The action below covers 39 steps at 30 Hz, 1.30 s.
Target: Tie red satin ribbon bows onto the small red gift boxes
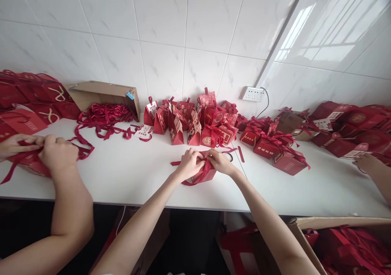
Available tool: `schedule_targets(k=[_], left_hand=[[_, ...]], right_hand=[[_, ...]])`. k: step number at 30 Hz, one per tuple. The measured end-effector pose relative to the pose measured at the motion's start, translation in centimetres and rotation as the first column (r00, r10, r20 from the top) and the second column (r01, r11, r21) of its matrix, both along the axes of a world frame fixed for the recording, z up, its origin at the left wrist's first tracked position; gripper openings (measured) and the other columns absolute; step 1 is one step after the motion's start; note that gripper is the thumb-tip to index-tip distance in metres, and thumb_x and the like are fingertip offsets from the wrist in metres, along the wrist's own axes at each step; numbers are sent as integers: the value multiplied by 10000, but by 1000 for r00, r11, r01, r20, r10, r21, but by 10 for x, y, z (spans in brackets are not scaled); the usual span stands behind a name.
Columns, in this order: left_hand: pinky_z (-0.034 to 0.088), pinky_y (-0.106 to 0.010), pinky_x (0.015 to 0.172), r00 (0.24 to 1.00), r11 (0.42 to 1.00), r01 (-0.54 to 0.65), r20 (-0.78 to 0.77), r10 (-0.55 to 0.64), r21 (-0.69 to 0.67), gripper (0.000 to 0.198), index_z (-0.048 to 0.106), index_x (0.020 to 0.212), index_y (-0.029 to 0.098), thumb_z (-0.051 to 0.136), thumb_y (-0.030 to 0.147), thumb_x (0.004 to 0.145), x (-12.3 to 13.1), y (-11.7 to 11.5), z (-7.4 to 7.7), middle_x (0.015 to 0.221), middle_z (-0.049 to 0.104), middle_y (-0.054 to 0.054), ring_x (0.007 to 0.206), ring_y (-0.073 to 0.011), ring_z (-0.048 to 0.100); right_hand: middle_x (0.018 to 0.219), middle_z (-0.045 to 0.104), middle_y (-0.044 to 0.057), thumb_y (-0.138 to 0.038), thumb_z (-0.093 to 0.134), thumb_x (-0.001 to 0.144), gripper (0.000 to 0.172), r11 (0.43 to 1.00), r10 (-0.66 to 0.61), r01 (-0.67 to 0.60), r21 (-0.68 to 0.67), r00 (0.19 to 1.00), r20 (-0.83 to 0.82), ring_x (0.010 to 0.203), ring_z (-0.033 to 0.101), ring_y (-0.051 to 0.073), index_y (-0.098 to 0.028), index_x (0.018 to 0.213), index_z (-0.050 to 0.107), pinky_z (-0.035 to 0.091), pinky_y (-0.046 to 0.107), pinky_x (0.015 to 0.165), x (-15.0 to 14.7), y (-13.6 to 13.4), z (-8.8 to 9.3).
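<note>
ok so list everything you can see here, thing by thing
gift box: one, red, table centre, between both hands
ribbon: one, dark red, around that box
finished boxes: many, red, against the wall
ribbon pile: many, dark red, back left
cardboard box: one, brown, on its side, back left
wall socket: one, white, wall
table: one, white
carton: one, brown, holding red boxes, lower right
co-worker's hands: two, left, on a red box
another person's hand: one, far right
left hand: on ribbon
right hand: on ribbon

Both hands cover the top of the red box [205, 174].
</note>
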<state>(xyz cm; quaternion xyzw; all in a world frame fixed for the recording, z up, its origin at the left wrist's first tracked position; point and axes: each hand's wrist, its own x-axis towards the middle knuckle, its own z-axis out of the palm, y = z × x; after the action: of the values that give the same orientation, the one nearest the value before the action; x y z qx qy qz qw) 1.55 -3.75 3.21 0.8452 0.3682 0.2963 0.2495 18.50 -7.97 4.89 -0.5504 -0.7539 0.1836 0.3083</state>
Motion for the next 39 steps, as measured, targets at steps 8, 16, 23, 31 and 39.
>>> schedule_targets(k=[8, 16, 23, 31, 39], left_hand=[[452, -424, 908, 994, 995, 29, 108, -19, -94, 105, 620, 742, 185, 564, 137, 816, 2, 0, 2, 886, 543, -49, 953, -227, 526], [463, -399, 908, 985, 996, 38, 171, -23, -84, 118, 593, 725, 184, 550, 134, 824, 0, -1, -4, 889, 528, -43, 934, -208, 526], [473, -398, 888, 982, 998, 18, 190, -5, -67, 131, 564, 731, 181, 515, 131, 841, 3, -1, -9, 879, 521, -43, 928, -204, 520], [469, -392, 914, 988, 997, 36, 155, -24, -75, 120, 564, 743, 189, 524, 127, 838, -3, -3, -6, 910, 518, -40, 958, -199, 517], [471, -479, 869, 997, 997, -7, 72, 13, -78, 127, 548, 654, 181, 646, 146, 727, 10, -9, 10, 862, 540, -33, 948, -244, 540]], right_hand=[[823, 566, 31, -169, 448, 783, 111, 998, 47, -48, -27, 998, -49, 728, 543, 146, -182, 807, 556, 442, 282, 702, 4, -1, 1], [781, 549, 16, -148, 460, 751, 76, 996, 76, -77, -38, 997, -34, 678, 504, 133, -182, 751, 528, 426, 278, 681, 5, 0, 6], [791, 535, 27, -245, 457, 808, 91, 998, 50, -51, -24, 998, -35, 676, 500, 140, -181, 778, 514, 421, 285, 655, 6, -3, 0], [791, 508, 12, -242, 489, 764, 63, 999, 4, -5, -36, 999, -50, 619, 455, 117, -183, 771, 511, 403, 278, 626, 0, -6, 0], [819, 576, 36, -364, 445, 809, 223, 992, 44, -59, -116, 991, -126, 685, 507, 135, -170, 853, 546, 423, 273, 631, 4, -7, 7]])
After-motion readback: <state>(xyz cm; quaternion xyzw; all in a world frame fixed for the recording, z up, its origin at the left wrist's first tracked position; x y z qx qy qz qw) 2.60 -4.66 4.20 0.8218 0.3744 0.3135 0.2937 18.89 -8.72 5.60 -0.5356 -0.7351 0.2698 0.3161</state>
